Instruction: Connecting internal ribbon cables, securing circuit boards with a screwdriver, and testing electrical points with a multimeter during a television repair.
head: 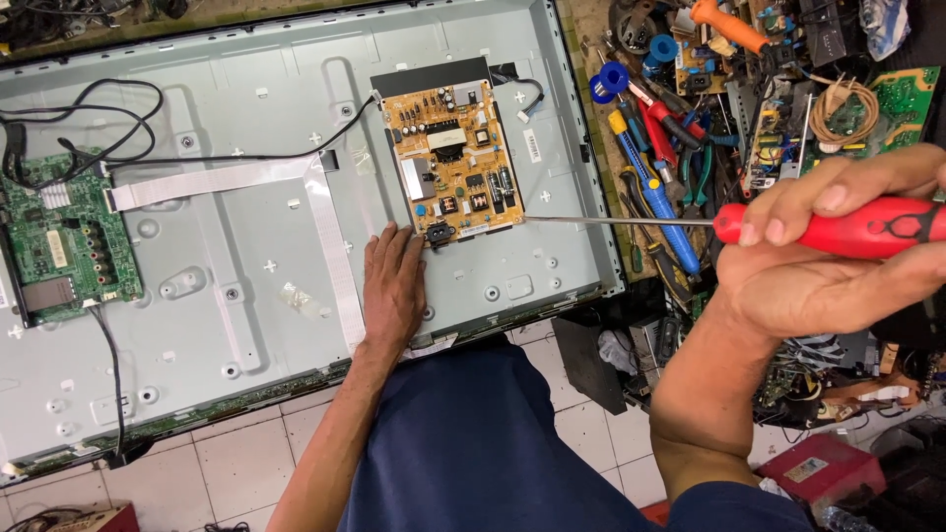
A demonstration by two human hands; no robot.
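A large grey metal back panel [246, 325] of a flat screen lies face down across the floor tiles, filling most of the view. On its left side sits a green circuit board [64, 241], with black cables looping above it and a white ribbon cable [227, 179] running from it toward the middle. Near the panel's right end lies a tan circuit board [455, 163] crowded with small parts.

The person's left hand [394, 286] lies flat on the panel, palm down and fingers together, with its fingertips touching the lower left corner of the tan board. The forearm reaches straight up from the person's blue shirt.

The right hand [828, 256] is raised close to the camera, wrist bent, and is closed around the red handle of a long screwdriver [838, 227]. The thin shaft points left, its tip close to the tan board's lower right corner.

To the right of the panel lies a pile of tools [670, 148].
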